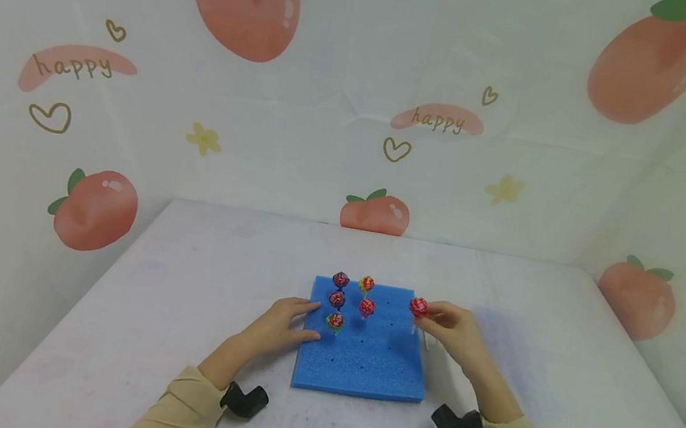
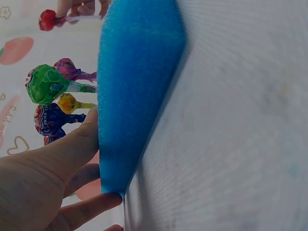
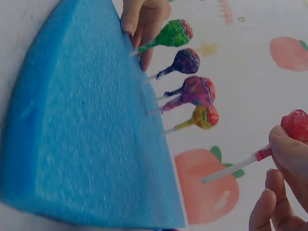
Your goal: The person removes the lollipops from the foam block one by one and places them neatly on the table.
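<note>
A blue foam block (image 1: 373, 375) lies flat on the table with several lollipops standing in it. Two with dark purple wrappers, the rear one (image 1: 341, 279) and the one before it (image 1: 337, 299), share the left row with a green-wrapped lollipop (image 1: 335, 321). Beside them stand a yellow-wrapped lollipop (image 1: 367, 284) and a pink one (image 1: 366, 307). My left hand (image 1: 276, 325) touches the block's left edge, thumb and fingers extended. Above the block's right edge, my right hand (image 1: 454, 332) pinches a red lollipop (image 3: 295, 126) just below its candy; the white stick's tip is free of the foam.
Small dark holes (image 1: 389, 348) dot the foam's top. The white tabletop (image 1: 230, 264) extends around the block. Behind it hangs a pale cloth (image 1: 300, 142) printed with fruit. Each wrist wears a black camera mount, one left (image 1: 246, 401), one right (image 1: 458, 424).
</note>
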`<action>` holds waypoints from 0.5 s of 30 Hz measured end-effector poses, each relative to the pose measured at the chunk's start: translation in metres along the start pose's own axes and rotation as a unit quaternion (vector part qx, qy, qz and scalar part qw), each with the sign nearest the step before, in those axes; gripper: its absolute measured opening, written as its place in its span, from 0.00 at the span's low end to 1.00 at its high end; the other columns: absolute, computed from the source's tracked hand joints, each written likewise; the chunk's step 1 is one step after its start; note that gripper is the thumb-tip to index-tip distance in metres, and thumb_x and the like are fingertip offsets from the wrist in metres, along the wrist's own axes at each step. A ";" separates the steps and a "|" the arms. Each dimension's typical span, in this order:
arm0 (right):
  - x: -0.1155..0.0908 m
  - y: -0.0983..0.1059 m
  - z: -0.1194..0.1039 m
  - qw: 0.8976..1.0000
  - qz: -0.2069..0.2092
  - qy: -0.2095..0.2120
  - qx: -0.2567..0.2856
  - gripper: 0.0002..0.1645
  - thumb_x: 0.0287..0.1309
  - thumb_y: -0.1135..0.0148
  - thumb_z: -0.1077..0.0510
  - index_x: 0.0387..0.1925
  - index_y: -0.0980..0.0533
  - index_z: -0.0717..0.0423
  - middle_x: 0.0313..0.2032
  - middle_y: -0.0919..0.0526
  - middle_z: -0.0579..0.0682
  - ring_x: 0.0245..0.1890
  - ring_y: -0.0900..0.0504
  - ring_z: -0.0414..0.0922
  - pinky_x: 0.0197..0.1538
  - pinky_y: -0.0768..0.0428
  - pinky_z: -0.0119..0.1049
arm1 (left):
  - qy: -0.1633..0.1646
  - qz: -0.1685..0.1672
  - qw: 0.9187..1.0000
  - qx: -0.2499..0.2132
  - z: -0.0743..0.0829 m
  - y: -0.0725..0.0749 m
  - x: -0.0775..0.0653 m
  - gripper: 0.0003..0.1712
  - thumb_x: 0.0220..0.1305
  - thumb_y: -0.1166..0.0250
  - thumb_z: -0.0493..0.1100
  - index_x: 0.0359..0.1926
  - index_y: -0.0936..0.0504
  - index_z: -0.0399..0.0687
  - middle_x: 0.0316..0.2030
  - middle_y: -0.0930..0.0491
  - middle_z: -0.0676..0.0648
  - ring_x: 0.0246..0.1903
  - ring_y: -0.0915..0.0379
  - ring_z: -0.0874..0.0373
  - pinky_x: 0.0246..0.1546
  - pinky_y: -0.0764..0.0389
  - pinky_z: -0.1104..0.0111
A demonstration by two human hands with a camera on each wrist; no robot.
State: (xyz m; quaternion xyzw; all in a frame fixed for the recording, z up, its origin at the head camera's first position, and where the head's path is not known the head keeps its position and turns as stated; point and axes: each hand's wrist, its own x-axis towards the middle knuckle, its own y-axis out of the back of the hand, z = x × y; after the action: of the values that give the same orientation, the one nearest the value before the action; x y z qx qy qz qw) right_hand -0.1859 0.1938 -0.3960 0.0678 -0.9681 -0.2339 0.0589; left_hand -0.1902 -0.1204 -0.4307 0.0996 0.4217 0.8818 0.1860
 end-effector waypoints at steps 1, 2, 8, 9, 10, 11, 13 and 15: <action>0.000 0.002 0.001 1.000 0.002 -0.002 0.000 0.18 0.52 0.36 0.57 0.43 0.23 0.64 0.35 0.16 0.53 0.31 0.22 0.30 0.38 0.24 0.30 | 0.000 0.000 1.000 0.000 0.000 0.000 0.000 0.35 0.55 0.36 0.53 0.61 0.32 0.40 0.59 0.31 0.37 0.61 0.40 0.41 0.62 0.38 0.49; 0.000 0.004 0.002 1.000 0.003 -0.002 -0.001 0.18 0.53 0.37 0.57 0.43 0.23 0.65 0.36 0.16 0.54 0.31 0.22 0.30 0.38 0.23 0.31 | 0.000 0.000 1.000 0.000 0.000 0.000 0.000 0.35 0.55 0.36 0.53 0.61 0.32 0.40 0.59 0.31 0.37 0.61 0.40 0.41 0.62 0.38 0.49; -0.001 0.017 0.007 0.998 0.030 -0.038 -0.041 0.21 0.55 0.38 0.53 0.46 0.24 0.64 0.44 0.19 0.60 0.36 0.22 0.35 0.41 0.24 0.32 | 0.004 -0.001 1.000 0.000 0.001 0.000 -0.001 0.35 0.55 0.36 0.53 0.61 0.32 0.41 0.59 0.32 0.37 0.62 0.41 0.40 0.63 0.39 0.49; -0.001 0.019 0.008 0.997 0.035 -0.047 -0.049 0.22 0.55 0.39 0.52 0.46 0.24 0.63 0.45 0.19 0.60 0.38 0.22 0.38 0.42 0.25 0.32 | 0.004 -0.001 1.000 -0.001 0.001 0.000 -0.001 0.35 0.55 0.36 0.53 0.61 0.32 0.41 0.59 0.32 0.37 0.62 0.41 0.40 0.63 0.39 0.49; -0.001 0.021 0.009 0.996 0.038 -0.056 -0.055 0.24 0.55 0.39 0.50 0.47 0.25 0.63 0.46 0.20 0.61 0.40 0.22 0.41 0.44 0.24 0.35 | 0.005 -0.002 1.000 -0.002 0.001 0.000 -0.001 0.35 0.55 0.36 0.53 0.61 0.32 0.41 0.59 0.32 0.37 0.62 0.41 0.40 0.63 0.39 0.49; -0.002 0.023 0.010 0.995 0.042 -0.065 -0.062 0.26 0.55 0.39 0.48 0.48 0.25 0.63 0.48 0.21 0.62 0.42 0.22 0.44 0.45 0.24 0.37 | 0.005 -0.002 1.000 -0.002 0.001 0.000 -0.001 0.35 0.55 0.36 0.53 0.61 0.32 0.41 0.59 0.32 0.37 0.62 0.41 0.40 0.63 0.39 0.49; -0.002 0.028 0.012 0.993 0.047 -0.080 -0.072 0.29 0.55 0.40 0.44 0.50 0.26 0.62 0.50 0.23 0.62 0.45 0.23 0.50 0.48 0.24 0.43 | 0.003 -0.001 1.000 -0.001 0.001 0.000 -0.001 0.35 0.55 0.36 0.53 0.61 0.32 0.41 0.59 0.32 0.37 0.62 0.41 0.40 0.63 0.38 0.49; -0.003 0.031 0.015 0.991 0.055 -0.088 -0.080 0.31 0.54 0.41 0.41 0.50 0.26 0.61 0.51 0.23 0.61 0.47 0.24 0.53 0.47 0.24 0.51 | 0.002 -0.001 1.000 0.000 0.001 0.000 0.000 0.35 0.55 0.36 0.53 0.61 0.32 0.41 0.59 0.32 0.37 0.62 0.40 0.41 0.62 0.38 0.49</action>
State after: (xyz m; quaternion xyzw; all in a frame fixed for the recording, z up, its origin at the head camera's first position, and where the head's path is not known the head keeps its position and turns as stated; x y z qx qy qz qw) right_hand -0.1883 0.2284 -0.3955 -0.0112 -0.9499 -0.3123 -0.0088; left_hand -0.1895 -0.1201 -0.4298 0.0976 0.4225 0.8817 0.1860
